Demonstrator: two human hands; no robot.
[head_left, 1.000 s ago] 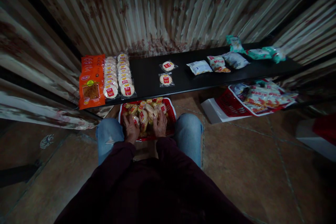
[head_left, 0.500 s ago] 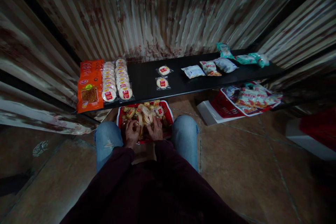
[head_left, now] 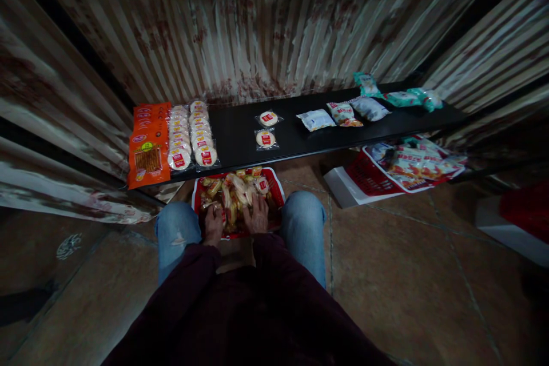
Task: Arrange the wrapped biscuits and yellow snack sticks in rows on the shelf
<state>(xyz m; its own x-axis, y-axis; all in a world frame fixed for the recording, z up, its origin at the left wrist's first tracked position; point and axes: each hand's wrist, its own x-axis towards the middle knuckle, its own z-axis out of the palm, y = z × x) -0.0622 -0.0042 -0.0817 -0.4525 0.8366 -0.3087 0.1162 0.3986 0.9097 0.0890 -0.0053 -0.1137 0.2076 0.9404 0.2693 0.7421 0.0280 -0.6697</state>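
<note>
Between my knees stands a red basket with a white rim, full of individually wrapped round rice crackers, many on edge. My left hand is inside at the left, its fingers closed at a wrapped cracker that is partly hidden. On the right side of the basket, my right hand rests with fingers stretched over the pale packets. A single wrapped cracker with a red label lies flat just beyond those fingertips.
Above the basket runs a black shelf. It carries an orange snack bag, two overlapping rows of wrapped crackers, two single crackers, and several small bags. A second red basket of bags stands right, below the shelf.
My left hand has gone from a curled pose over the packets to the basket's left side, at a wrapped cracker. My right hand stays on the pale packets. The view has shifted slightly.
</note>
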